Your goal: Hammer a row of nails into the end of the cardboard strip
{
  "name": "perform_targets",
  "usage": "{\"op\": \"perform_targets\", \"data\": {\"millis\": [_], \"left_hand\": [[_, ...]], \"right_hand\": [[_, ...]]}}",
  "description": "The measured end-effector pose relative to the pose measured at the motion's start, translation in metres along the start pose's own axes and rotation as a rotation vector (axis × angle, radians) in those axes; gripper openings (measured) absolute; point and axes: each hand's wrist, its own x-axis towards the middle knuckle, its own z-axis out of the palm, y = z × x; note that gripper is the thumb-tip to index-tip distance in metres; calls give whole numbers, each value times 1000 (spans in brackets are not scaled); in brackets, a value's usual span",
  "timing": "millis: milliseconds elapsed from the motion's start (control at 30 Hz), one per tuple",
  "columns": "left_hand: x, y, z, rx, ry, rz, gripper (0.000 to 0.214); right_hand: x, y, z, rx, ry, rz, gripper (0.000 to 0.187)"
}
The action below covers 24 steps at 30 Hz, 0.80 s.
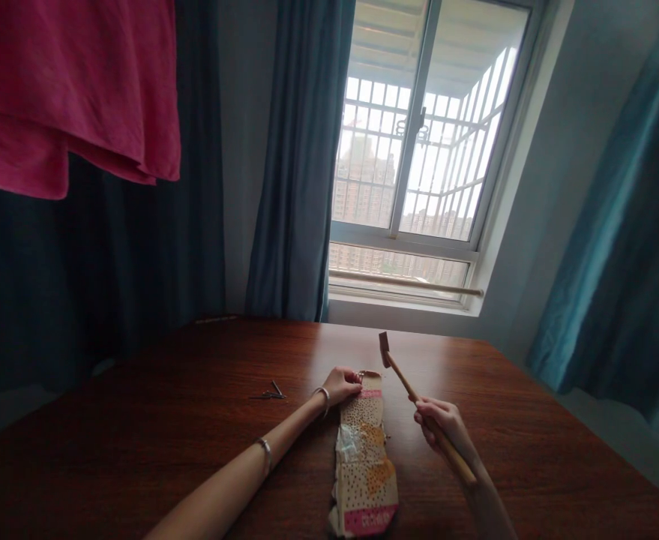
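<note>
A long flattened cardboard piece [363, 457] with dots and pink bands lies on the dark wooden table [166, 420]. My left hand [341, 385] is closed in a pinch at the cardboard's far end, holding something small that I cannot make out. My right hand [440, 429] grips the wooden handle of a small hammer [402, 375], whose head is raised just right of the cardboard's far end. Two bracelets sit on my left arm.
A few loose nails [270, 393] lie on the table left of my left hand. Behind the table are a window [419, 150] with bars, blue curtains [295, 165] on both sides, and a hanging pink cloth [70, 82] at upper left.
</note>
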Motion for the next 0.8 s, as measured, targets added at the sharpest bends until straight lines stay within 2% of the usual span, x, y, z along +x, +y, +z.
{"op": "perform_targets", "data": {"millis": [233,467,667,800], "left_hand": [[-3,7,-2,-27,13,-21,21],[-4,11,-5,-36,41,-21,24],[-1,6,-7,-54,17,-42,32],[1,6,-11,-19,29,5,39]], "right_hand": [[8,16,1,-423,238,-62,20],[10,20,-1,-839,360,-138,23],[8,17,0,-954,389,-137,25],[6,16,1,-953,376,-115,25]]}}
